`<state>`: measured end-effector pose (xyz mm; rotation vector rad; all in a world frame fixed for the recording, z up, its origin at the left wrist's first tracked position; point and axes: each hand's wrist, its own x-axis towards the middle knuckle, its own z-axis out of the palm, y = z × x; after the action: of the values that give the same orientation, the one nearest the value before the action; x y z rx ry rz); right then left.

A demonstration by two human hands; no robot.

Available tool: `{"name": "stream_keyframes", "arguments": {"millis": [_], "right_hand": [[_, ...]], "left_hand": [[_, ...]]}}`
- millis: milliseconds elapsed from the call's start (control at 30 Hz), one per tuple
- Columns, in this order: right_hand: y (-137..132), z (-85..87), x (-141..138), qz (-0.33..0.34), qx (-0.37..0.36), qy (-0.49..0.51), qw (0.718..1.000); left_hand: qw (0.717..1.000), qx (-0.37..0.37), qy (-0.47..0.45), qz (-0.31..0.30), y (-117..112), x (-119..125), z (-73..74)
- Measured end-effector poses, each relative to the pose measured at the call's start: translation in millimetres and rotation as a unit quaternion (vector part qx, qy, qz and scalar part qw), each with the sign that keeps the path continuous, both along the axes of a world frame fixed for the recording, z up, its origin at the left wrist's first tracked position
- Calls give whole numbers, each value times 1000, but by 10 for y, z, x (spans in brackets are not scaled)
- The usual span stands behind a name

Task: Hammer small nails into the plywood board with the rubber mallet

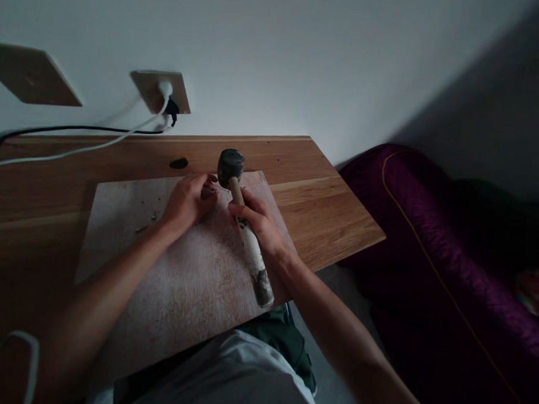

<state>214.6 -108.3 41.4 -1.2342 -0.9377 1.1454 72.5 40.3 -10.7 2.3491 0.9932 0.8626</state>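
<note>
My right hand (260, 219) is closed around the handle of a rubber mallet (252, 252), close below its black head. The handle is pale, worn and dark at its end, and it slants toward me over a board (189, 294). Just left of the mallet head, my left hand (191, 198) is curled with thumb and fingertips together. What it pinches, if anything, is too small to tell. Some thin nails (143, 227) lie on the board left of this hand. The board rests flat on a wooden desk.
The wooden desk (335, 214) meets a white wall, with a dark oval hole (179, 163) near its back edge. A wall socket (149, 89) holds plugs with a white cable (82, 150) and a black cable. Purple bedding (410, 244) lies to the right.
</note>
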Motion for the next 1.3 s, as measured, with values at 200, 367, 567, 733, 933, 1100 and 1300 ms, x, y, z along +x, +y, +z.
{"name": "stream_keyframes", "arguments": {"millis": [200, 367, 567, 733, 933, 1100, 1300], "right_hand": [[22, -27, 28, 16, -16, -14, 1000], [14, -61, 46, 25, -2, 0, 1000], [-9, -65, 18, 30, 5, 12, 999], [-15, -35, -7, 22, 8, -6, 1000], [-27, -38, 2, 11, 10, -3, 1000], [-15, -81, 22, 11, 10, -25, 1000], [0, -96, 18, 36, 21, -52, 998]], "left_hand": [[1000, -5, 11, 7, -43, 7, 73], [999, -10, 28, 12, -91, 4, 112], [997, 8, 58, 41, -73, 18, 97], [998, -3, 55, 32, -76, 0, 107], [999, -11, 45, 23, -87, -3, 112], [998, -20, 44, 32, -81, 14, 92], [998, -24, 44, 30, -62, 25, 33]]}}
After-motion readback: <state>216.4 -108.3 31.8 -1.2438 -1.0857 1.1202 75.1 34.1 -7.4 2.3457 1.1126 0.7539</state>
